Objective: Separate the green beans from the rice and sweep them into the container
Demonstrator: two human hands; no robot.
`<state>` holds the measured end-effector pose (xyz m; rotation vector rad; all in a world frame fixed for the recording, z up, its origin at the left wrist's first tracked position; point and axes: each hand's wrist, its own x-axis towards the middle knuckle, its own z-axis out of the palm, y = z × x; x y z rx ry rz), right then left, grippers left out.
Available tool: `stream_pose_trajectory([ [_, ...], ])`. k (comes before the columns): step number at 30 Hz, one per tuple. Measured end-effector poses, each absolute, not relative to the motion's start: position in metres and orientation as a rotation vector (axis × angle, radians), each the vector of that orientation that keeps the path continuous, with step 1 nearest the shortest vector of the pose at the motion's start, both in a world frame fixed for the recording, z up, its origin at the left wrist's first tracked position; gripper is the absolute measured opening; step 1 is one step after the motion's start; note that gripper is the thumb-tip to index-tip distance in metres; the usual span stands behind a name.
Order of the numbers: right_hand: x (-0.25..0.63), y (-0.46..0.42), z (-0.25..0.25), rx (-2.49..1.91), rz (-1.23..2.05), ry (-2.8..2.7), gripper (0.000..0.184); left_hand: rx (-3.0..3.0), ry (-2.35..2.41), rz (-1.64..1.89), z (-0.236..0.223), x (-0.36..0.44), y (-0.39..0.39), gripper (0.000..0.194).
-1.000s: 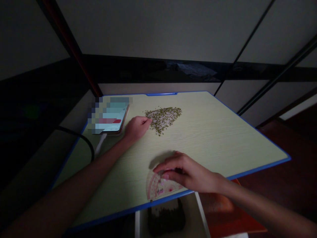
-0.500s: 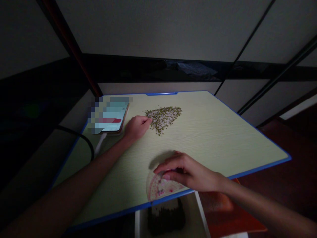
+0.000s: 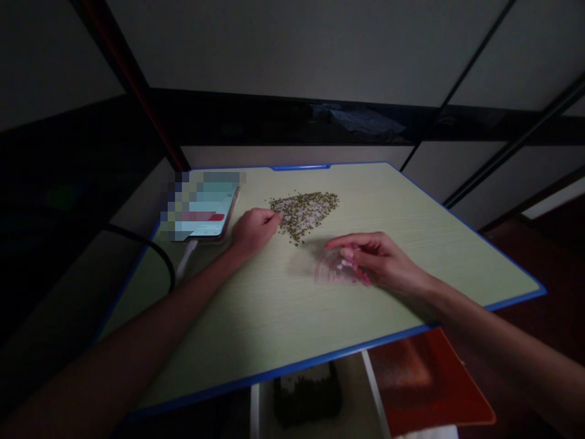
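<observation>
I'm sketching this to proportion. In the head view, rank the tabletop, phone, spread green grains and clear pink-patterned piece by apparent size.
1. Tabletop
2. Phone
3. Unranked: spread green grains and clear pink-patterned piece; the right hand partly covers the piece.

Shows a slim, bare left forearm at eight o'clock and a matching right forearm at four, tapering to slender fingers.
</observation>
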<state>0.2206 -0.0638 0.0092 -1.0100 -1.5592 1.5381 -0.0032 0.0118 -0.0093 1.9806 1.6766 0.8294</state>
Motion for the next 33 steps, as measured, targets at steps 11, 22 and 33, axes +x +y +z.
stream_pose_trajectory([
  [11, 0.272, 0.015, 0.018, -1.017, 1.349, -1.177, 0.030, 1.985, 1.678, 0.822, -0.007, -0.004, 0.010, 0.036],
  [22, 0.272, 0.086, -0.012, -0.963, 1.135, -1.050, 0.033, 1.928, 1.679, 0.754, -0.007, -0.006, 0.011, 0.039],
  [33, 0.309, 0.080, -0.002, -0.764, 1.142, -0.779, 0.025, 1.824, 1.721, 0.713, -0.004, -0.006, 0.009, 0.037],
])
